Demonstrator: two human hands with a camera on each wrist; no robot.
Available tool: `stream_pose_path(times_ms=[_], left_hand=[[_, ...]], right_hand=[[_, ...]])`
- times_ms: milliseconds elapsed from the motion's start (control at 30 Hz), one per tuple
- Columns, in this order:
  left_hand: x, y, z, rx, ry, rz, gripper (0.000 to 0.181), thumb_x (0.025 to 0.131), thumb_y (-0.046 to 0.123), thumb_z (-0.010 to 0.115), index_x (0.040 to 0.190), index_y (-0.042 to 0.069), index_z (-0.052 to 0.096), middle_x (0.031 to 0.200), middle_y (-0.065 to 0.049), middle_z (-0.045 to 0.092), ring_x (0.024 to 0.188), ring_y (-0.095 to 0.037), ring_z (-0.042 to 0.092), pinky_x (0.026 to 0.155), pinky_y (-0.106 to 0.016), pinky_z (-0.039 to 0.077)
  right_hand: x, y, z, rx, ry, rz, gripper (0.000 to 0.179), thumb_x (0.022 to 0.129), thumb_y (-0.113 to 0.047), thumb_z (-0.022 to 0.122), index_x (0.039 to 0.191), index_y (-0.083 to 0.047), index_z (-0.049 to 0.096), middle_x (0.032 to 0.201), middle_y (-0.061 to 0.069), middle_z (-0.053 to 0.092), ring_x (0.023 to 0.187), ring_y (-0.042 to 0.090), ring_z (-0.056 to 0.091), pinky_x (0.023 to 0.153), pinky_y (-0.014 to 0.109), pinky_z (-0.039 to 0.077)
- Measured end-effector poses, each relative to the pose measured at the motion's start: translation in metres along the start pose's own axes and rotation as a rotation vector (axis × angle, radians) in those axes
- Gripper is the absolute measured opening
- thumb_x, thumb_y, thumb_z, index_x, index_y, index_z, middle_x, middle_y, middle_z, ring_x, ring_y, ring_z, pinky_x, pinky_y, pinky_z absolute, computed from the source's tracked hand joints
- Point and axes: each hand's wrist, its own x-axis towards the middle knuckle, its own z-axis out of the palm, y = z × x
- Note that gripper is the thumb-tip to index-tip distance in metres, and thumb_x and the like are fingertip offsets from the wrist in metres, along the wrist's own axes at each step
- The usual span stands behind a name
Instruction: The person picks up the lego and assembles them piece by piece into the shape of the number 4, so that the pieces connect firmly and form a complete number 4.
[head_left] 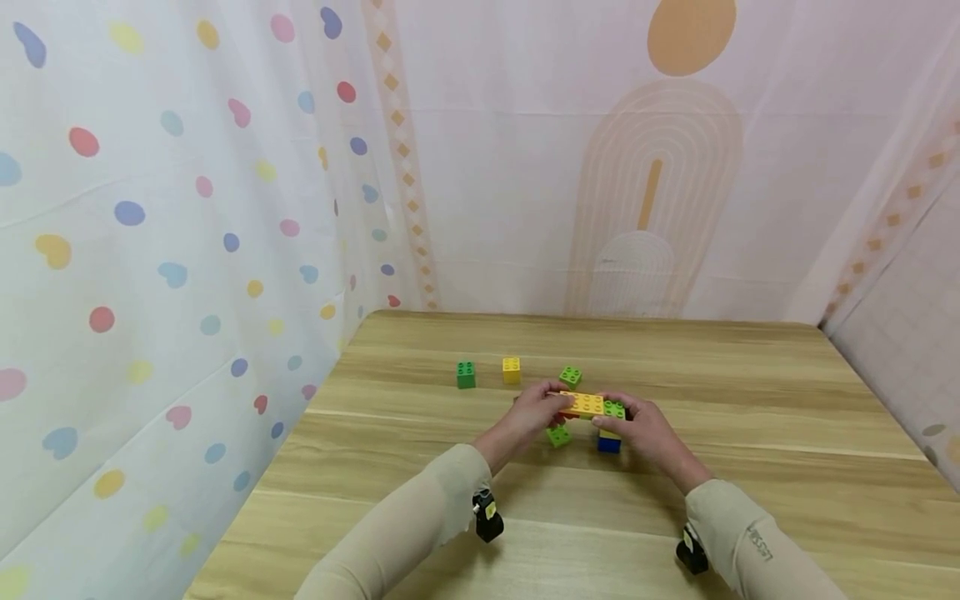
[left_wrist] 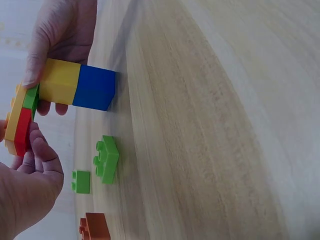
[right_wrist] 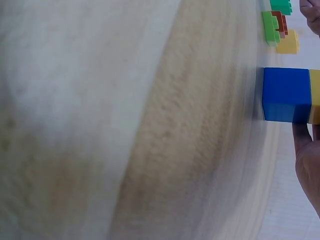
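Note:
A stack stands on the table: a blue brick (head_left: 609, 444) at the bottom, a yellow brick (left_wrist: 59, 81) above it and a green brick (head_left: 614, 408) on top. My right hand (head_left: 643, 429) grips the stack's upper part, its thumb at the near side and fingers behind. To the left, my left hand (head_left: 534, 410) pinches a long orange-yellow brick (head_left: 588, 403) with a red brick (left_wrist: 23, 131) under it. This piece lies level with the top of the stack and reaches over part of the green brick in the left wrist view.
A dark green brick (head_left: 466, 375), a small yellow brick (head_left: 511, 370) and a lime brick (head_left: 570, 377) lie farther back. Another lime brick (head_left: 558, 435) lies just below my left hand. A red-orange brick (left_wrist: 96, 226) shows at the left wrist view's lower edge. Curtains hang behind the table.

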Motion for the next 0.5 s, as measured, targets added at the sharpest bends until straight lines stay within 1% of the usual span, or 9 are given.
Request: stream_pose_path(times_ms=[100,167,367,500], left_hand=[[-0.001,0.0,-0.002,0.023,-0.028,0.007,0.026,0.101,0.019,0.059,0.122,0.003,0.06,0.1,-0.007,0.065,0.083,-0.018,0.056,0.077,-0.033,0.049],[-0.001,0.0,-0.003,0.038,-0.05,0.017,0.026,0.101,0.02,0.058,0.121,0.004,0.061,0.1,-0.007,0.065,0.084,-0.018,0.057,0.078,-0.034,0.049],[0.001,-0.002,-0.008,0.088,-0.093,0.041,0.029,0.102,0.024,0.057,0.123,0.005,0.061,0.1,-0.006,0.066,0.087,-0.019,0.059,0.081,-0.037,0.05],[0.002,-0.003,-0.012,0.112,-0.113,0.047,0.034,0.102,0.031,0.058,0.124,0.005,0.061,0.102,-0.006,0.066,0.093,-0.024,0.061,0.086,-0.041,0.05]], right_hand=[[0.001,0.0,0.0,-0.011,0.004,0.014,0.044,0.095,-0.021,0.069,0.134,-0.001,0.059,0.109,0.011,0.065,0.086,0.019,0.051,0.073,0.032,0.044],[0.001,-0.001,0.001,-0.015,0.005,0.02,0.044,0.095,-0.02,0.069,0.134,-0.001,0.059,0.109,0.011,0.065,0.086,0.02,0.051,0.073,0.032,0.044],[0.0,-0.001,0.0,-0.009,-0.001,0.01,0.051,0.093,-0.029,0.071,0.136,-0.003,0.058,0.11,0.009,0.065,0.087,0.018,0.052,0.073,0.032,0.045],[-0.001,-0.001,-0.001,-0.008,-0.002,0.004,0.052,0.093,-0.03,0.072,0.135,-0.004,0.059,0.108,0.009,0.065,0.086,0.019,0.052,0.072,0.032,0.044]])
